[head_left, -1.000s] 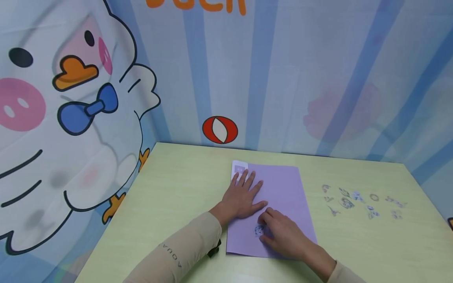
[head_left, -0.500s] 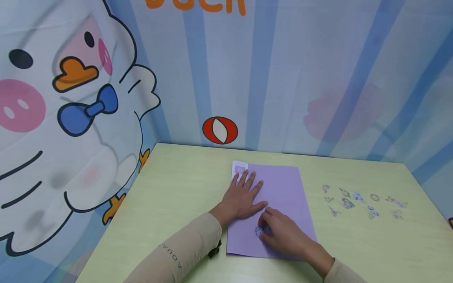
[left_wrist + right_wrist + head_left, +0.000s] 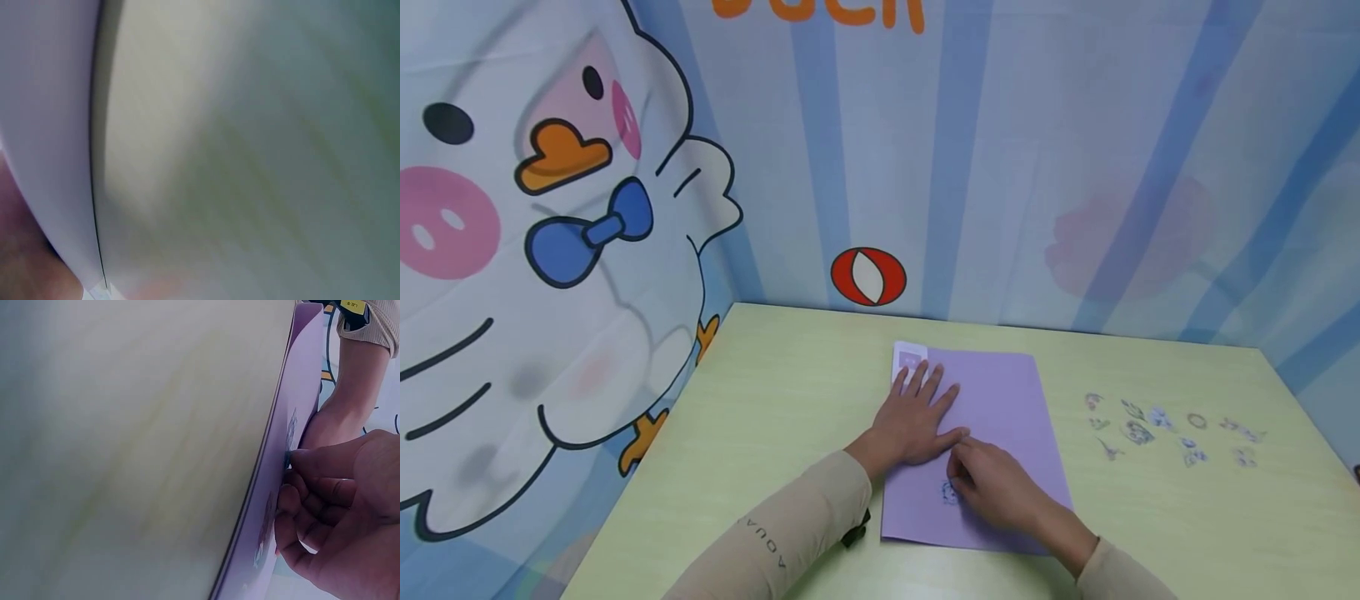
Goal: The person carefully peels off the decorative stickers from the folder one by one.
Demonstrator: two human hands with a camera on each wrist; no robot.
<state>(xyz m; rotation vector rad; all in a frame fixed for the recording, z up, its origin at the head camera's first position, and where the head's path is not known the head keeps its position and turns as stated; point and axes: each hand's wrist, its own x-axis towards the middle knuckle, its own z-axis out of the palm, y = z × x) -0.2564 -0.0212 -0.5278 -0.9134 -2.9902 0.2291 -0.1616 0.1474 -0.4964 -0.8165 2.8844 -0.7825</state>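
A purple sheet of card (image 3: 992,392) lies on the table, and my left hand (image 3: 910,425) rests flat on its left side with fingers spread. My right hand (image 3: 1000,483) is over the lower part of the card, its fingers curled. A small dark blue-patterned sticker (image 3: 950,492) shows on the card beside the right fingers. In the right wrist view, the right thumb (image 3: 319,461) touches the card at the lower end of that sticker (image 3: 292,428). A second, pinkish sticker (image 3: 264,531) lies near the curled fingers there; the hand hides it in the head view.
Several flower-like sticker pieces (image 3: 1138,432) lie spread on the pale table (image 3: 775,392) to the right of the card. A white label (image 3: 910,354) with a purple square sits at the card's top left corner. A cartoon-printed backdrop (image 3: 887,150) stands behind the table.
My right thumb has drawn in from the sticker toward the index finger, uncovering more of the sticker. The left hand stays in place on the card.
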